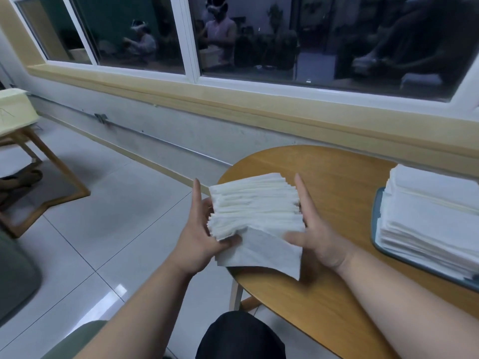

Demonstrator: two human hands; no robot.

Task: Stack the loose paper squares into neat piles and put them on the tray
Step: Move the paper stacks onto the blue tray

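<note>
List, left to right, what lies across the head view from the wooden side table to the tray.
Wooden side table → left hand → stack of paper squares → right hand → tray, carrying the paper piles.

Bare table [342,193] lies open between stack [254,203] and piled tray [375,224].
</note>
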